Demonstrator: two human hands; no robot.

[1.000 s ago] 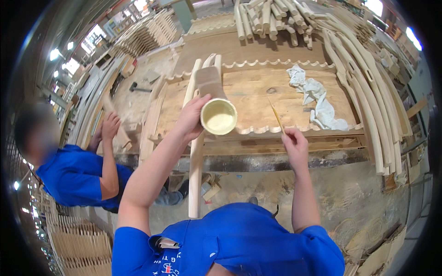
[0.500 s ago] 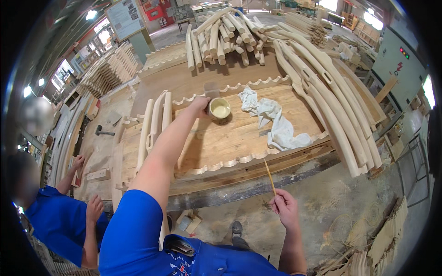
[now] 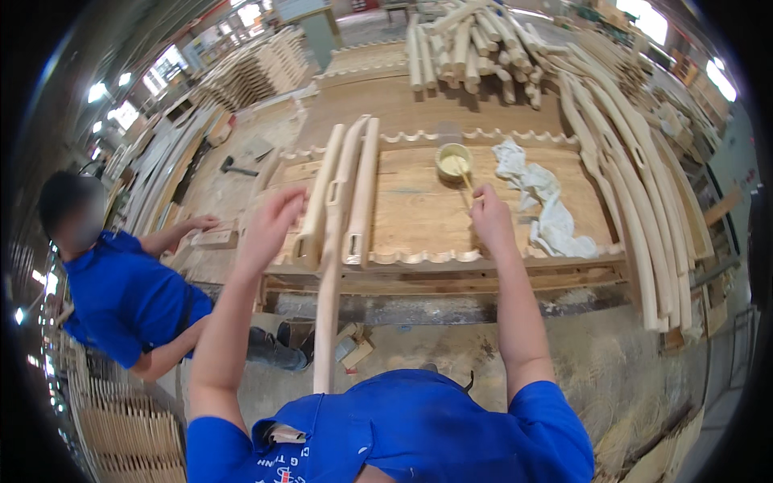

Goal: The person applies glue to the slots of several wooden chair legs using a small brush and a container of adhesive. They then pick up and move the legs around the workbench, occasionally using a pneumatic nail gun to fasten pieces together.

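My right hand (image 3: 489, 216) grips a thin yellowish stick (image 3: 468, 184). Its far end dips into a small round cup (image 3: 454, 163) of pale yellowish stuff on the wooden table; whether the stick ends in bristles is hidden. My left hand (image 3: 280, 216) is raised, slightly blurred, its fingers loosely bent and apart with nothing visible in them. It is just left of several pale shaped wooden pieces (image 3: 332, 193) lying across scalloped strips. One longer piece reaches past the table's front edge toward my body.
A crumpled white cloth (image 3: 538, 193) lies right of the cup. Long curved wooden pieces (image 3: 624, 177) are stacked at the right, with a pile of wooden bars (image 3: 475, 48) at the back. A hammer (image 3: 238, 167) rests at the left, near a co-worker in blue (image 3: 133, 290).
My left hand has let go of the cup and drawn back left toward the wooden pieces. My right hand has brought the stick up over the table and into the cup. The view has shifted left.
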